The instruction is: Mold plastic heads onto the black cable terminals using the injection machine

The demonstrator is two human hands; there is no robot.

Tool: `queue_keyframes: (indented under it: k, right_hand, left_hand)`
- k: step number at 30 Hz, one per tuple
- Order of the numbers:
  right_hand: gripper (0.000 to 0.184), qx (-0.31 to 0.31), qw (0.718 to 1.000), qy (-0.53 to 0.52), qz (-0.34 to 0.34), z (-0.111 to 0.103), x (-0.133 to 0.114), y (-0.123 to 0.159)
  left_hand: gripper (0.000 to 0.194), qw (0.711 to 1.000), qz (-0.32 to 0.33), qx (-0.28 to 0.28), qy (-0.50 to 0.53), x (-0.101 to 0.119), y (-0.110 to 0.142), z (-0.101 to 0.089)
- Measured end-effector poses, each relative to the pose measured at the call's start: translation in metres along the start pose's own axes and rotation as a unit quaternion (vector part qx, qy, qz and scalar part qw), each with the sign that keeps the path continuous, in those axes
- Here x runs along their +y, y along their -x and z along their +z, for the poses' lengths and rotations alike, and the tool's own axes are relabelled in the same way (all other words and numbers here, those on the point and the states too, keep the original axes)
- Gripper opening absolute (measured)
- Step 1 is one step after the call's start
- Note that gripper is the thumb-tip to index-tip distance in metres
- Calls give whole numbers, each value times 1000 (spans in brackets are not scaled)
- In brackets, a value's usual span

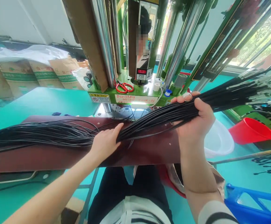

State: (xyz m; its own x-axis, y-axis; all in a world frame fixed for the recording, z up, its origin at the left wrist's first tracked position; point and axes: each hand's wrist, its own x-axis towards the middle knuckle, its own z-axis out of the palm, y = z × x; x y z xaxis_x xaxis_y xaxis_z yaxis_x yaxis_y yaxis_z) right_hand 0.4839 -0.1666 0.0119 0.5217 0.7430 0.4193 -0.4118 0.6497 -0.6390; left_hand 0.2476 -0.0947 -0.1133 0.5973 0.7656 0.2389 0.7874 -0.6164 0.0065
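A thick bundle of black cables point(158, 119) stretches across a dark red board point(149, 152) in front of me. My left hand point(106, 140) is closed around the middle of the bundle, its thumb along the top. Farther right, my right hand point(196, 118) grips the bundle near its end and holds it raised above the board. Past my right hand the ends fan out, with pale, clear-looking tips that are blurred. To the left the cables lie loose on the board and run out of view. A few strands hang below the bundle between my hands.
A green press machine point(130, 90) with steel columns stands behind the board; red-handled scissors point(124, 88) lie on it. At right are a white basin point(219, 140), a red bucket point(252, 130) and a blue plastic stool point(256, 202). Paper sacks point(42, 74) line the left wall.
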Motion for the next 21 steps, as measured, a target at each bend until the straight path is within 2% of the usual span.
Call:
queue_keyframes:
  k: [3,5,8,10,12,14,17,21]
  right_hand:
    - [12,11,1000,-10,-8,-6,3,0]
    - [9,13,999,-35,9,-17,8,5]
    - [10,57,992,-84,71,-50,22,19]
    - [10,129,977,-103,133,-79,35,31]
    - [10,218,946,-101,218,-108,46,45]
    - [11,278,911,-89,290,-130,53,59]
    - [15,284,896,-79,333,-145,51,74]
    - [17,276,891,-61,355,-146,40,79]
  left_hand:
    - [33,997,-9,53,-63,-33,-31,-8]
    - [27,990,-3,97,-103,-54,-43,-12]
    - [26,986,44,113,-114,-66,-39,-7]
    - [24,988,117,63,-82,-60,-23,2]
    - [22,980,192,-19,-42,-48,-4,10]
    - [27,973,218,-73,-13,-38,11,14]
    - [44,972,209,-101,14,-40,20,12]
    - [46,967,199,-160,10,-67,14,12]
